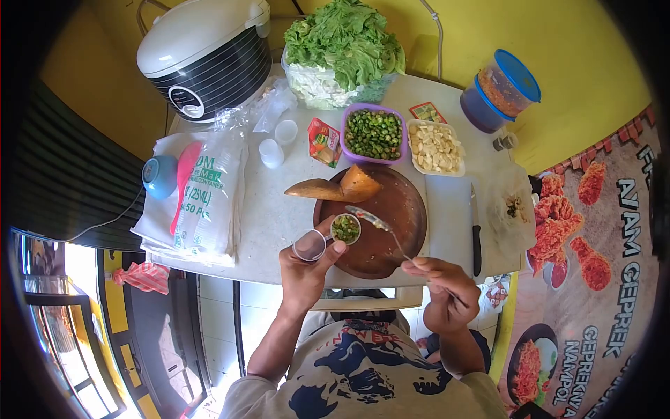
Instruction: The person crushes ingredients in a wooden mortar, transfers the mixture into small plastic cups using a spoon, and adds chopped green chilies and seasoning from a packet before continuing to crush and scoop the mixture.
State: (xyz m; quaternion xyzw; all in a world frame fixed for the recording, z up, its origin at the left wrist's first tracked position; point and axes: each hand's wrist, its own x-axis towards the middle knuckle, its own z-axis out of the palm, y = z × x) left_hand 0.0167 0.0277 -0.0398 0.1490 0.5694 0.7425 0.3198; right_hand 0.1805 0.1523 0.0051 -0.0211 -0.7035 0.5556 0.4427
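My left hand (307,276) is closed around two small clear plastic cups. One cup (345,229) holds chopped green chili, while the other cup (308,246) looks empty. In my right hand (447,293), a metal spoon (394,237) is gripped by its handle. The spoon's bowl hangs just above the filled cup, with some residue on it. Beneath both lies a round brown mortar (412,241), and a curved wooden pestle (359,183) rests across its far side.
Behind the mortar stand a purple container of green chilies (343,133), a tray of peeled garlic (440,150) and a lettuce tub (300,87). A black-handled knife (477,241) lies right. Left are plastic bags (230,234), a pink spoon (183,181) and a rice cooker (223,73).
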